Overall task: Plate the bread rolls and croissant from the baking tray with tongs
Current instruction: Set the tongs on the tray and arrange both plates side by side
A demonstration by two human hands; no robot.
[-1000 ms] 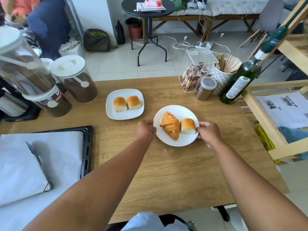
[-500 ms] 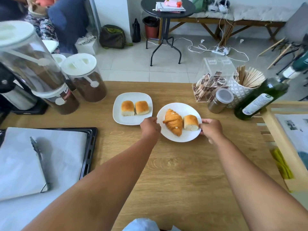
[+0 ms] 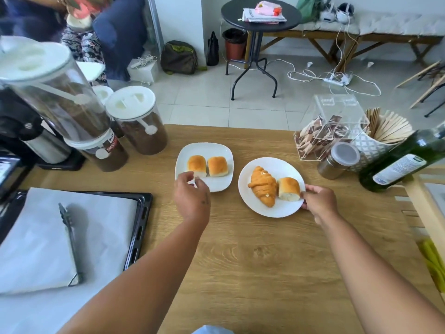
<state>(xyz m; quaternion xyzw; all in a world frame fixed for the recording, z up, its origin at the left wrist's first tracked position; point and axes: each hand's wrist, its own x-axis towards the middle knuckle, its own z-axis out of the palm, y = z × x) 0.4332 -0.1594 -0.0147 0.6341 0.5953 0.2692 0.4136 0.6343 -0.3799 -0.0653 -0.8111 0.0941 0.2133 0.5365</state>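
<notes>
A square white plate (image 3: 204, 148) carries two bread rolls (image 3: 197, 164) (image 3: 217, 166). To its right, a round white plate (image 3: 269, 211) bears a croissant (image 3: 262, 185) and one roll (image 3: 289, 189). My left hand (image 3: 191, 197) is at the square plate's near left corner, thumb and forefinger pinched on its rim. My right hand (image 3: 319, 201) grips the round plate's right rim. At the left, the black baking tray (image 3: 144, 213) is lined with white paper and has no bread on it. Grey tongs (image 3: 71, 237) lie shut on the paper.
Coffee jars (image 3: 137, 121) (image 3: 48, 80) stand at the back left. At the back right are an acrylic box (image 3: 330, 124), a steel shaker (image 3: 337, 160), a cup of wooden sticks (image 3: 382, 131) and a tilted green bottle (image 3: 397, 165). A wooden rack (image 3: 423, 201) borders the right edge.
My left hand let go of the round plate's left rim and moved left to the square plate's corner. My right hand stays on the round plate.
</notes>
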